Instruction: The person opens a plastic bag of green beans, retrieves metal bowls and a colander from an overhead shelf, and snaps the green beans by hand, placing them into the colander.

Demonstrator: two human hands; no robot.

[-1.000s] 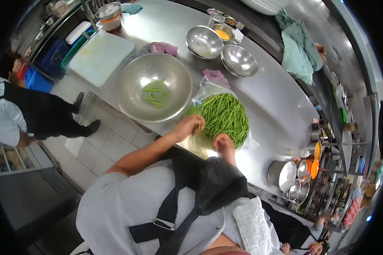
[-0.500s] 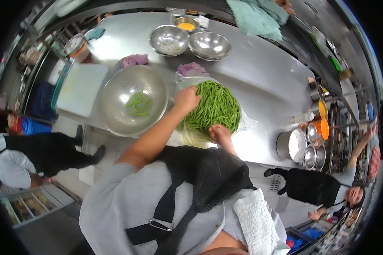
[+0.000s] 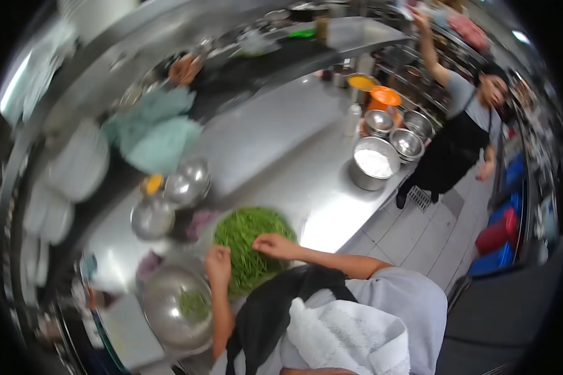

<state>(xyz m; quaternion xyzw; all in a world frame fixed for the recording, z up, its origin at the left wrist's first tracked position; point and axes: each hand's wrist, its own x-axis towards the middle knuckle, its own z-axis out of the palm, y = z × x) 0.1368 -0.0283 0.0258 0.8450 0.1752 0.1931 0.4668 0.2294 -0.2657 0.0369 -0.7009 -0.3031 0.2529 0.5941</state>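
A big heap of green beans [image 3: 247, 222] lies on the steel table in front of me. My left hand [image 3: 219, 262] is at the heap's left edge, between it and a large steel bowl [image 3: 159, 306], its fingers closed in a pinch. Over the middle of the heap is my right hand [image 3: 275, 245], thumb and fingers also pinched together. Blur hides what is between the fingertips of either hand. A small bunch of green beans [image 3: 194, 305] rests inside the large bowl.
A white cutting board [image 3: 130, 331] is left of the large bowl. Smaller steel bowls [image 3: 152, 217] and a purple cloth [image 3: 200, 224] lie beyond the beans. A pot of white contents [image 3: 374, 164] stands by the right edge. Another person [image 3: 460, 137] stands past the table's end.
My view has swung to the right and tilted, so the table runs diagonally. My right hand has moved from the heap's near edge onto its middle; my left hand is now at its left edge.
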